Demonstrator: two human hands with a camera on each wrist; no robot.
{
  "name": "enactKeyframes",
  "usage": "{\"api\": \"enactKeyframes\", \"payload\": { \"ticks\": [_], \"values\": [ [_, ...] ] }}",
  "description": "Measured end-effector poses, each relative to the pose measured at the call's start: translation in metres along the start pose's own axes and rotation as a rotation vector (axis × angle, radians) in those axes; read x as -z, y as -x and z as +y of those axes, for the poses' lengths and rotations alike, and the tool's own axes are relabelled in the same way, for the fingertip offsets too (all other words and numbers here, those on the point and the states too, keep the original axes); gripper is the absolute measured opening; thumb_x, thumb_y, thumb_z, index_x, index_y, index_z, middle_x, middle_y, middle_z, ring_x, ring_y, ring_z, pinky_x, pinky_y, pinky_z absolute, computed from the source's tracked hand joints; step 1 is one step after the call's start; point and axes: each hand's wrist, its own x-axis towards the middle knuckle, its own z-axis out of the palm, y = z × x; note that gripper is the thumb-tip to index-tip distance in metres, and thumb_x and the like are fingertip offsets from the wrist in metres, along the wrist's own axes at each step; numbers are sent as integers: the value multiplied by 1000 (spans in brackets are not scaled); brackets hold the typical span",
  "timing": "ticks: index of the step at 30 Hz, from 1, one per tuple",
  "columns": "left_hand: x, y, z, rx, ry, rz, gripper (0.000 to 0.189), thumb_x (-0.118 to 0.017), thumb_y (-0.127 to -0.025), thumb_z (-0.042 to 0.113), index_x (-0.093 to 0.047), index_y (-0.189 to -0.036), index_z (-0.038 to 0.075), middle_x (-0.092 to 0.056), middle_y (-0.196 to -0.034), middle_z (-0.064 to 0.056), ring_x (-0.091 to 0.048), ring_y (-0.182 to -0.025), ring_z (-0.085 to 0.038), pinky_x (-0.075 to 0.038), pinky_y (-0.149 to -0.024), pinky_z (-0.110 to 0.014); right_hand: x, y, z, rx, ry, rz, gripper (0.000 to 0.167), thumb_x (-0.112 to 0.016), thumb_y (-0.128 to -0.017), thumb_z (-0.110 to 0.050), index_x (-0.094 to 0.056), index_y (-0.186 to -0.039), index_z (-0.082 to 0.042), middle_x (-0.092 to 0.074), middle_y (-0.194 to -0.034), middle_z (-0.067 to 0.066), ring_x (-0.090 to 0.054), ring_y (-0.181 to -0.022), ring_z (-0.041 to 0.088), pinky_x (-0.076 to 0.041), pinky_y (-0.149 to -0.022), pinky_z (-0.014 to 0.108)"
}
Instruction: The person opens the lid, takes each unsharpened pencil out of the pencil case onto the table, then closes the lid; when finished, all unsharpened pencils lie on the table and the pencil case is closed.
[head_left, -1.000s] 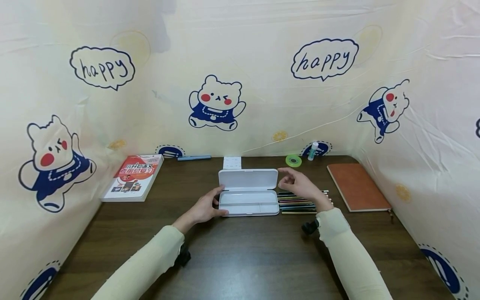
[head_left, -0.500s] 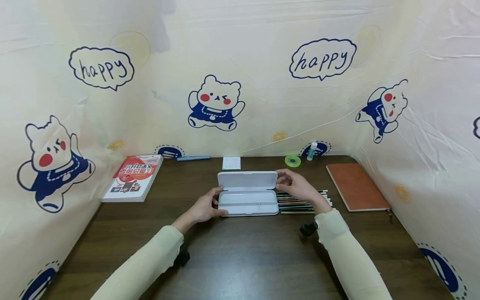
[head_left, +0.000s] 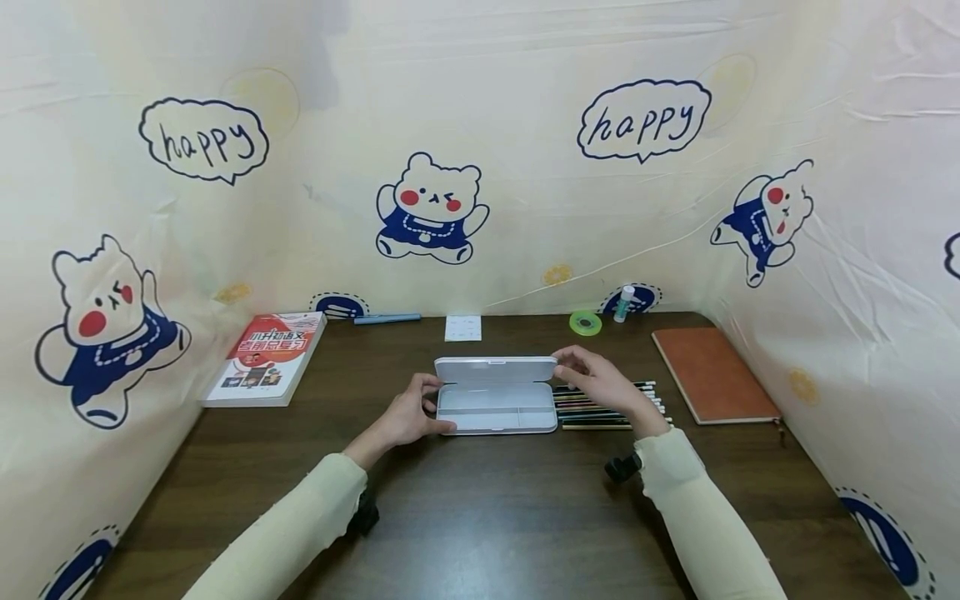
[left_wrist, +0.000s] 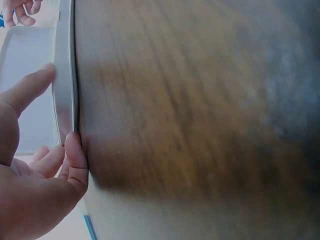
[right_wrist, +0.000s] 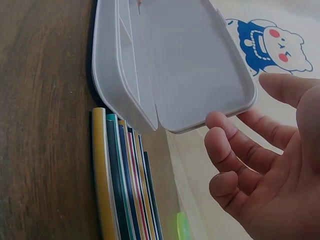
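Note:
A white pencil case (head_left: 480, 422) lies open on the table, its shallow tray divided into compartments. Its hinged lid (head_left: 517, 372) stands raised at the back, tilted. My left hand (head_left: 405, 412) holds the left end of the case, with thumb and fingers spread along it; the left wrist view shows fingertips against its wall (left_wrist: 64, 95). My right hand (head_left: 600, 379) holds the lid's right corner, fingers curled at its edge in the right wrist view. Several coloured pencils (right_wrist: 117, 170) lie in a row right of the case, partly hidden below my right hand.
A book (head_left: 262, 358) lies at the left and a brown notebook (head_left: 716, 373) at the right. Along the back are a blue pen (head_left: 387, 318), a white paper pad (head_left: 462, 327), a green tape roll (head_left: 585, 322) and a glue stick (head_left: 623, 303).
My right hand has come onto the lid's right corner and the lid has tipped forward, towards the tray. My left hand has stayed at the case's left end.

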Motion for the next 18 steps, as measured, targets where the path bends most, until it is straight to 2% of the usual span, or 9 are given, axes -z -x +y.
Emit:
{"api": "enactKeyframes", "payload": {
  "ticks": [5, 8, 12, 15, 18],
  "values": [
    [-1, 2, 2, -38, 13, 15, 91, -89, -75, 26, -29, -143, 15, -53, -148, -15, -60, -100, -21, -48, -92, -40, 0, 4, -3, -25, -13, -6, 35, -50, -104, -41, -58, -129, -17, -66, -118, 20, -62, -102, 36, -52, -86, 46],
    [0, 5, 3, -78, -15, 21, 93, -89, -75, 25, -29, -144, 17, -56, -143, -15, -59, -95, -20, -48, -89, -39, -2, 7, -4, -37, 6, -6, 34, -48, -104, -44, -61, -123, -18, -66, -115, 19, -60, -98, 34, -50, -81, 41],
    [2, 7, 3, -108, -49, 17, 85, -88, -77, 25, -35, -142, 21, -56, -133, -12, -57, -94, -19, -46, -85, -38, -5, 10, -4, -21, 52, -25, 29, -51, -104, -41, -64, -114, -18, -67, -107, 13, -57, -93, 25, -47, -77, 34],
    [3, 7, 3, -96, -49, -2, 77, -86, -80, 28, -38, -141, 24, -57, -125, -9, -56, -98, -19, -46, -84, -37, -9, 12, -6, -10, 78, -40, 21, -55, -102, -37, -64, -109, -20, -67, -103, 6, -57, -91, 21, -47, -76, 33],
    [6, 7, 3, -72, -40, -28, 72, -82, -83, 40, -41, -140, 25, -58, -120, -9, -55, -100, -20, -46, -80, -35, -13, 14, -5, 2, 111, -45, 14, -59, -101, -35, -64, -104, -22, -63, -95, 2, -54, -84, 18, -44, -71, 31]
  ]
}}
